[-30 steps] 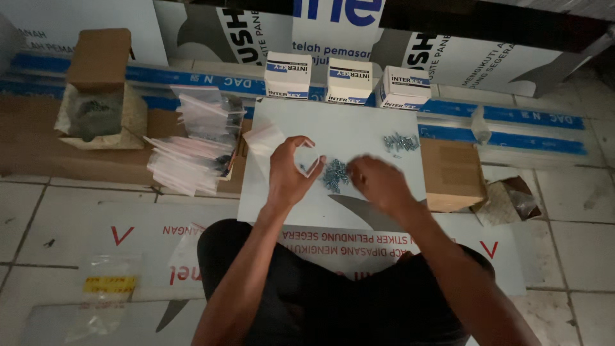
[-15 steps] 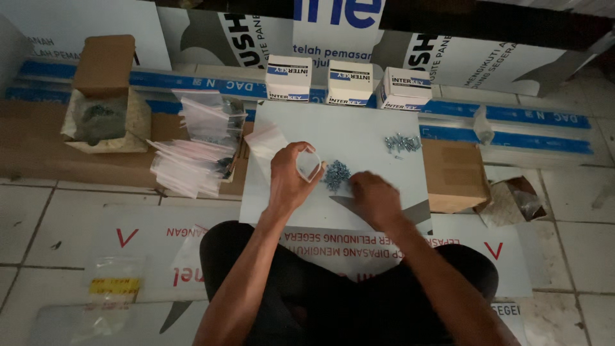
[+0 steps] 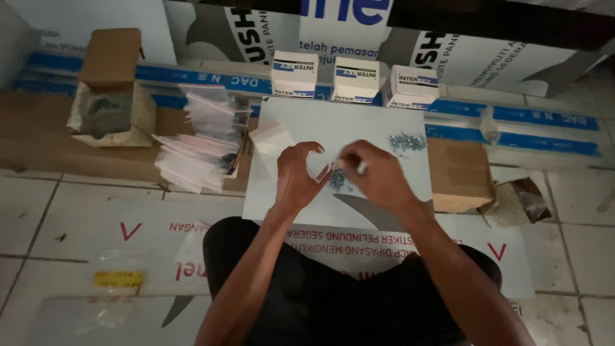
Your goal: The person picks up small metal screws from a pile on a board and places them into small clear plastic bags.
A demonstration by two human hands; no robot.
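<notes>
We hold a small clear plastic bag (image 3: pixel 318 164) open in our left hand (image 3: pixel 296 176), thumb and fingers curled around its mouth, above the white board (image 3: pixel 359 125). Our right hand (image 3: pixel 378 174) is now pinched narrow at the bag's mouth with a small screw at its fingertips; 0.5 s ago it lay lower on the board, beside the screw pile (image 3: pixel 337 179). That pile of small silvery screws sits on the board just under our 2 hands, partly hidden by them, where before it lay in plain sight. The bag is thin and see-through, its edge catching light, and we cannot tell what is inside. A second, smaller cluster of screws (image 3: pixel 407 141) lies near the board's far right corner. Beyond the board's far edge stand 3 white and blue boxes (image 3: pixel 355 80). Left of the board lies a heap of empty clear bags (image 3: pixel 198 144), and right of it a brown carton (image 3: pixel 458 173).
</notes>
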